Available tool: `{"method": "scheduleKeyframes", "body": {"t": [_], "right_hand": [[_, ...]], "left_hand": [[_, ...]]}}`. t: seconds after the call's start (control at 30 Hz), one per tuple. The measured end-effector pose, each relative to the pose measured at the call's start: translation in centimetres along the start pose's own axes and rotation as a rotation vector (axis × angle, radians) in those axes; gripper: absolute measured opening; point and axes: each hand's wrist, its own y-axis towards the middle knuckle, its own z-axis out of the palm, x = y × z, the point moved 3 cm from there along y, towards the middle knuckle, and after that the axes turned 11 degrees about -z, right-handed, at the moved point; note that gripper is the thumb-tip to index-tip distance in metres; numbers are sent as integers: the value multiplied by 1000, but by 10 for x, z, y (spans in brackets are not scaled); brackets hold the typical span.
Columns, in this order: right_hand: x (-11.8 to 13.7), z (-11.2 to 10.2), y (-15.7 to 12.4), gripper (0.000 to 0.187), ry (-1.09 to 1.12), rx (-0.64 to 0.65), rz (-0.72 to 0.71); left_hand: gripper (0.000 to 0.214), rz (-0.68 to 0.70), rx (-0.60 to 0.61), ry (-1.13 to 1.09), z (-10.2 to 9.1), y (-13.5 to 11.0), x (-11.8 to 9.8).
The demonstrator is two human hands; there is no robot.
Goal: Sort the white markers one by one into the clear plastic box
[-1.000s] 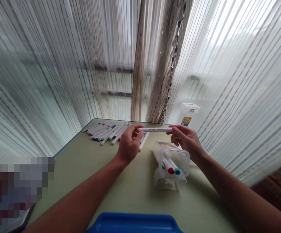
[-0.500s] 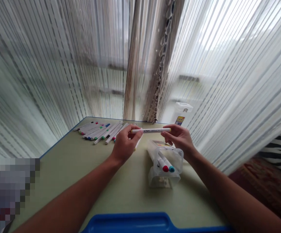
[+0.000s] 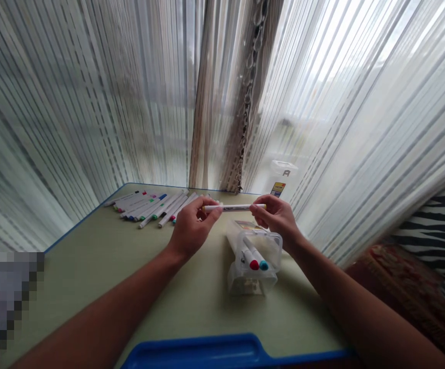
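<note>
Curtain [image 3: 156,102]: pale striped strands hang behind the far edge of the pale green surface [image 3: 191,302], daylight coming through.
Marker [image 3: 237,208]: white, held level and apparently raised off the surface, toward its far edge, between two hands.
Left hand [image 3: 191,228]: thumb and fingers pinch the marker near its left end.
Right hand [image 3: 278,218]: thumb and fingertips pinch the other end, the palm mostly turned away.
Right tip [image 3: 265,206]: yellow, and showing past the thumb, where a second ago the fingers covered it; the grip there seems to have shifted slightly, while both hands keep the marker, so the handling still looks centred on this one.
View: has swung rightward, bringing zebra-striped cloth [image 3: 433,225] in beyond the surface's right edge.
Clear box [image 3: 232,233]: lies just nearer than the right hand, open end toward the near edge, touched by neither hand; its contents look unchanged.
Inside it: a red-ended marker [image 3: 250,257] and a teal-ended marker [image 3: 259,257], side by side.
Loose markers [image 3: 161,207]: fanned out toward the far left corner, left of the left hand.
Tall clear case [image 3: 283,169]: upright by the far edge, behind the right hand.
Near edge: blue moulded trim [image 3: 191,353].
</note>
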Motion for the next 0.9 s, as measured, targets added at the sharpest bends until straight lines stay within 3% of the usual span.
{"method": "scheduleKeyframes", "body": {"t": [0.57,0.9], "right_hand": [[4,0,-2,27,-58,13,-13],[9,3,-4,37,-98,-1,23]], "left_hand": [[24,-29,-17,-12,1,-1,-1],[26,-23,-7,0,1,2,2]]}}
